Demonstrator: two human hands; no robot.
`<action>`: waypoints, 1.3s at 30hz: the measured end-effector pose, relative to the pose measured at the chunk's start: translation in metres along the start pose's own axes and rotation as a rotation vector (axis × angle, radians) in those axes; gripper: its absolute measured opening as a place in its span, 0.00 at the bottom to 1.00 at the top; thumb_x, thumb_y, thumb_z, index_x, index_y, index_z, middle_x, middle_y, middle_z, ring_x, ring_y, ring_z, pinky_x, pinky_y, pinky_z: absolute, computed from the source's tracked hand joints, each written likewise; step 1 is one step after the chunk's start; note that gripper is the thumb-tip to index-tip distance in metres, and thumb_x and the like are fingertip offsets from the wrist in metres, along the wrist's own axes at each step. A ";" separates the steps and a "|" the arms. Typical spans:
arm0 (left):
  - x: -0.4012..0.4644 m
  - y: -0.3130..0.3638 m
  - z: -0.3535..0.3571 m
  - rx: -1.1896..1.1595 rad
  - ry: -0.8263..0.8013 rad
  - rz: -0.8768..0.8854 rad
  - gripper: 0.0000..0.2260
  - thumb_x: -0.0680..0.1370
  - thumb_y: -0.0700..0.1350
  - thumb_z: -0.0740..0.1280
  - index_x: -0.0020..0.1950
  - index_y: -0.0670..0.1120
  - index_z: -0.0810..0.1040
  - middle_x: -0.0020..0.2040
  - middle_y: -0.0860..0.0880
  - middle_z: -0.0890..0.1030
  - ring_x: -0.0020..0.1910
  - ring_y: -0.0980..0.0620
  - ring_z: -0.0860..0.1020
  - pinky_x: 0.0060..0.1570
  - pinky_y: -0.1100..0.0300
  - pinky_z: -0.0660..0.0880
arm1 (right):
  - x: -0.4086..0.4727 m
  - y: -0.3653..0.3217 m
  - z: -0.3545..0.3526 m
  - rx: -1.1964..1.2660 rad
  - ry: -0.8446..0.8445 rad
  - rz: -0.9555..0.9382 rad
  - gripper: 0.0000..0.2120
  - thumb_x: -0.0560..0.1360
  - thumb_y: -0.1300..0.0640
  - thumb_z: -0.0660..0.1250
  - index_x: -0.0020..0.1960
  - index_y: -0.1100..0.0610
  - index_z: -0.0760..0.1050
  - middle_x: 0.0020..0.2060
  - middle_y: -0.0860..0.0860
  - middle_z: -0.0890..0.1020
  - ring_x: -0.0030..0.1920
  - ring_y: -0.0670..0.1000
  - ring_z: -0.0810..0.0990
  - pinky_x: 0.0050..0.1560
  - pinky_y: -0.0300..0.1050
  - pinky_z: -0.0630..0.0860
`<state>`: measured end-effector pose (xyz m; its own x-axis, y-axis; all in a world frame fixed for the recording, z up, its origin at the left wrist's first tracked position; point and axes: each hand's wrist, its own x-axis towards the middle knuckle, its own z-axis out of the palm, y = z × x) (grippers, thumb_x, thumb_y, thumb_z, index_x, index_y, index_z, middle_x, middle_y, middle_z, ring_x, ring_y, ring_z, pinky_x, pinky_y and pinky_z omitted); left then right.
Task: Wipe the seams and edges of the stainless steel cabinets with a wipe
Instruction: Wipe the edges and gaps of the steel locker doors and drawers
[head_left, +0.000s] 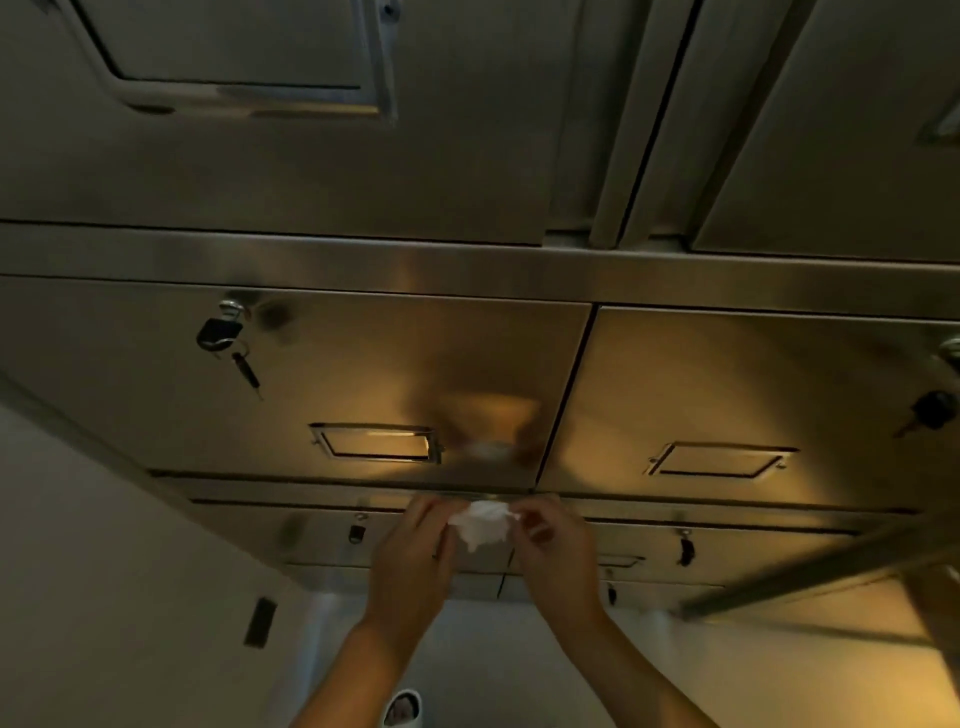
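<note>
Reaching forward from the bottom of the view, both forearms are converging on a crumpled white wipe (482, 524), which is sitting right at the horizontal seam (322, 491) under the two middle drawers of the steel cabinet (415, 260). The left hand (415, 551) is pinching the wipe's left side with curled fingers, its back turned toward the camera. The right hand (553, 545) is pinching the wipe's right side the same way, fingertips bent inward. The wipe is bunched, so its long axis is hard to tell; it is stretching roughly left to right between the hands, along the seam. It is lying just below the vertical gap (566, 395) between the drawers, and right of the left drawer's label frame (375, 441). Keys (228, 338) are hanging from that drawer's lock, well up and left of the wipe.
</note>
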<state>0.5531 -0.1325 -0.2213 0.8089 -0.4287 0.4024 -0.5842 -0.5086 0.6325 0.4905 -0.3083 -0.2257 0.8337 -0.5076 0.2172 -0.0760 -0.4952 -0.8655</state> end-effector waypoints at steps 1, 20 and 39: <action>0.001 -0.005 0.003 0.035 -0.009 0.016 0.11 0.82 0.41 0.63 0.61 0.47 0.82 0.58 0.51 0.78 0.51 0.53 0.79 0.52 0.71 0.71 | 0.002 0.001 0.005 0.015 0.025 0.054 0.13 0.73 0.67 0.76 0.46 0.49 0.83 0.42 0.40 0.83 0.42 0.44 0.83 0.42 0.39 0.78; -0.022 -0.016 0.049 0.227 -0.360 0.035 0.42 0.74 0.37 0.71 0.84 0.44 0.53 0.84 0.43 0.57 0.83 0.45 0.54 0.77 0.40 0.64 | -0.010 0.006 0.008 -0.412 0.062 -0.268 0.13 0.77 0.64 0.72 0.61 0.56 0.82 0.58 0.51 0.82 0.58 0.49 0.78 0.60 0.39 0.74; -0.010 -0.019 0.046 0.295 -0.333 0.023 0.44 0.63 0.38 0.78 0.79 0.43 0.68 0.78 0.45 0.71 0.78 0.49 0.63 0.74 0.41 0.67 | 0.000 0.005 0.023 -0.576 -0.398 -0.180 0.36 0.65 0.64 0.60 0.74 0.61 0.72 0.69 0.58 0.77 0.71 0.60 0.74 0.79 0.50 0.58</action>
<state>0.5530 -0.1533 -0.2677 0.7581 -0.6349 0.1487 -0.6349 -0.6665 0.3908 0.5024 -0.2943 -0.2403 0.9880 -0.1427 0.0582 -0.1038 -0.8955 -0.4328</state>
